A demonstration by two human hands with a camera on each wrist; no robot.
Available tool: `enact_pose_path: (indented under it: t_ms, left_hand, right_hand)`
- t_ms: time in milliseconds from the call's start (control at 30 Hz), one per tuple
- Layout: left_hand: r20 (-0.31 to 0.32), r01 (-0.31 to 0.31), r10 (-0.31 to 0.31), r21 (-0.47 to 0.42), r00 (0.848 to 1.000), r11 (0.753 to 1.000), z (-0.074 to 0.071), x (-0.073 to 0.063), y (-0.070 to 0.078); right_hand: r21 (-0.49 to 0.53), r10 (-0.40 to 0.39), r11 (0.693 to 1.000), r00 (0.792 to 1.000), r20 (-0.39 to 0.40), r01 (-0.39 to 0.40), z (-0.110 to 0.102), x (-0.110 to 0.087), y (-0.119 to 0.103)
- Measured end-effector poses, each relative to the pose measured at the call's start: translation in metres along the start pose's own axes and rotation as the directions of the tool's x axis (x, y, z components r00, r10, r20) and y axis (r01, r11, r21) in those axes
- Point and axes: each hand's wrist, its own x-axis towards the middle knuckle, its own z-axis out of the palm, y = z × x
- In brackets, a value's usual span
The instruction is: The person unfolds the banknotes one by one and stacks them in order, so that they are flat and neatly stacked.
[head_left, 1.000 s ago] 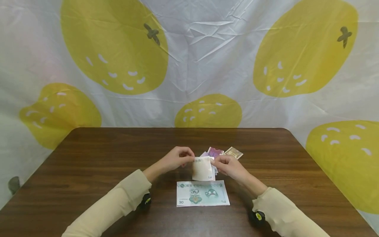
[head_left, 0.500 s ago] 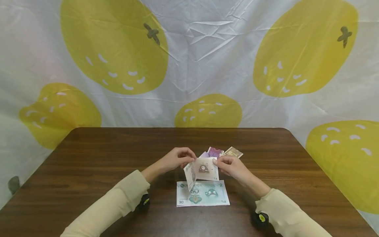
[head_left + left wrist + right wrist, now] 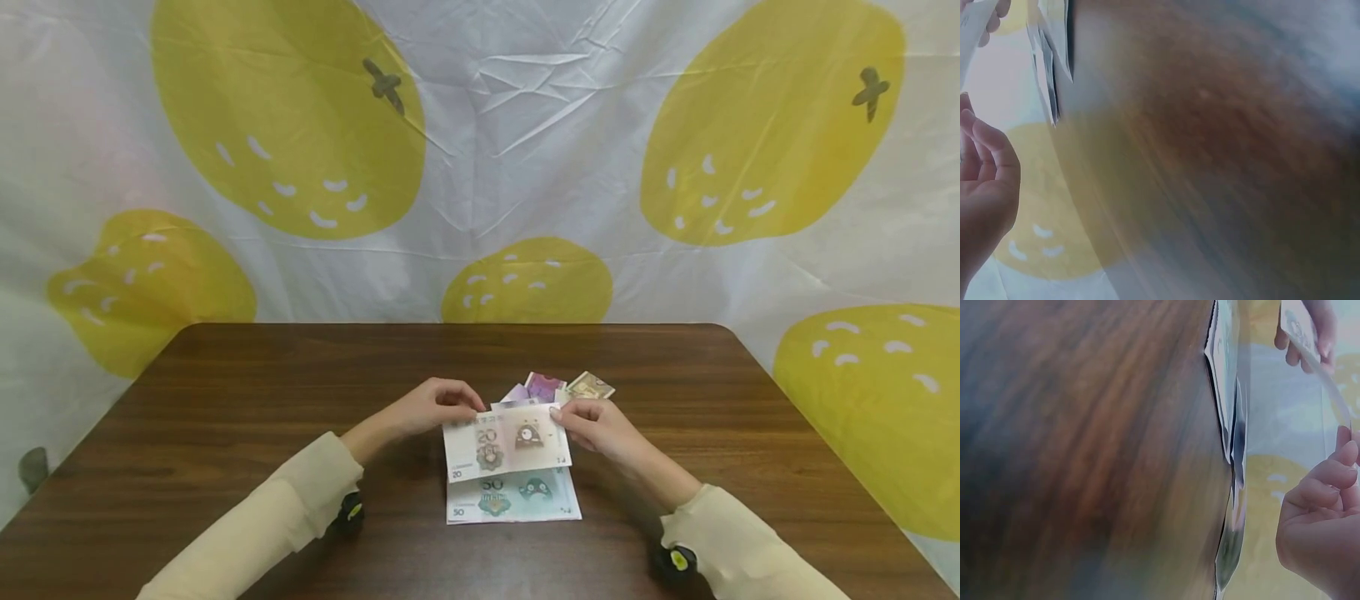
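A pale brown toy banknote marked 20 (image 3: 507, 446) is spread flat between my two hands, held above the table. My left hand (image 3: 431, 408) pinches its upper left corner with thumb and fingers. At the upper right corner, my right hand (image 3: 600, 425) pinches the same note. Under its lower edge lies a green banknote marked 50 (image 3: 510, 504), partly covered. In the right wrist view the held note (image 3: 1329, 381) bows between both hands, off the table.
Behind the held note lie several more notes, among them a purple banknote (image 3: 544, 387) and a yellow-brown banknote (image 3: 591, 386). They sit on a dark wooden table (image 3: 300, 367). A fruit-patterned cloth (image 3: 525, 150) hangs behind the far edge.
The note marked 20 was folded double a second ago; it has been opened out to full length. My left hand has moved left and slightly nearer, my right hand slightly right.
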Motion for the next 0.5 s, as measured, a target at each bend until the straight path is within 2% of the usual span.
enact_pose_path:
  t_ms: [267, 500]
  left_hand:
    - [0.012, 0.022, -0.022, 0.023, 1.0, 0.999, -0.002, -0.008, 0.0]
    - [0.078, 0.019, -0.022, 0.036, 0.997, 0.999, -0.001, -0.019, 0.021]
  right_hand:
    - [-0.004, 0.016, 1.0, 1.0, 0.007, -0.016, -0.006, -0.006, 0.001]
    - [0.014, 0.043, 0.999, 0.998, 0.048, -0.044, -0.008, -0.012, 0.004]
